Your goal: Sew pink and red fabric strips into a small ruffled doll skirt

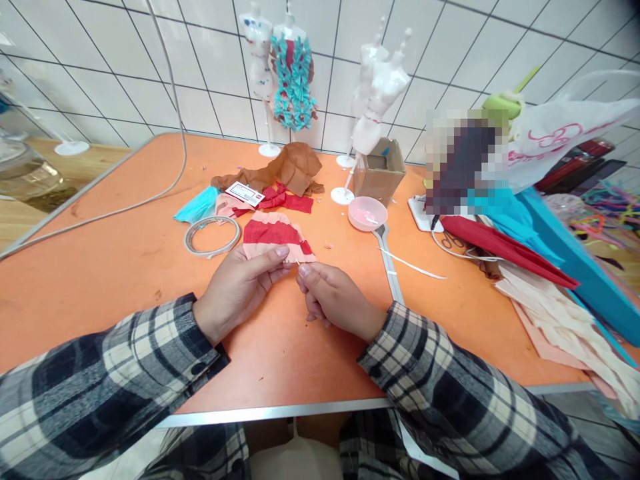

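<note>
My left hand (243, 287) pinches the near edge of a pink and red striped piece of crepe paper (273, 233), thumb on top. Close by on the right, my right hand (337, 293) is closed, its thumb and forefinger pinching a thin white stick (299, 262) at the paper's lower right corner. Only the stick's tip shows, so its kind is unclear. Left of the paper lies a roll of tape (212, 236). A pink bowl (367, 213) with something white in it sits beyond my right hand.
Brown crepe paper (285, 167), red scraps (299, 203) and blue paper (197, 205) lie at the back. White mannequins (383, 93) and a cardboard box (381, 170) stand by the tiled wall. A grey ruler (390, 267) lies right of my hand. A cable (180, 127) crosses the left side.
</note>
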Tool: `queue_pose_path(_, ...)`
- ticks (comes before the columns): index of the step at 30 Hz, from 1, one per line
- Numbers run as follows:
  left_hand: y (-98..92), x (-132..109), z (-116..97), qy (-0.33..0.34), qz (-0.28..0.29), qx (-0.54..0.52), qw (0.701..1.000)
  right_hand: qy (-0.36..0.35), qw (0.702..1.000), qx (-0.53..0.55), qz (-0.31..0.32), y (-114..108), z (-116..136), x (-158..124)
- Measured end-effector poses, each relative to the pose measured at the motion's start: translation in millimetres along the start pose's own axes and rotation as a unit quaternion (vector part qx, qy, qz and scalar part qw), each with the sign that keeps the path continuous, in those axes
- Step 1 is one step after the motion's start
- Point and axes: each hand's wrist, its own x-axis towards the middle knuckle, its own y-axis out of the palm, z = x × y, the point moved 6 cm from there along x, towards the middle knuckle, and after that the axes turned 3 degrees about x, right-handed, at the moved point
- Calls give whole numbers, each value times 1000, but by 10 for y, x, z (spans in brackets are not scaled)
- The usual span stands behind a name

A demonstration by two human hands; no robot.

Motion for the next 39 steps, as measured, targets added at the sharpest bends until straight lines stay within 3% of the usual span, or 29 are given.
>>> queue_pose_path(18,107,-20,-42,8,48,12,999,-5,1000,-1,13,9,1,7)
queue_pose_path(39,81,-14,-24,1,28,9,1000,-17,1000,-11,18,10,4,8)
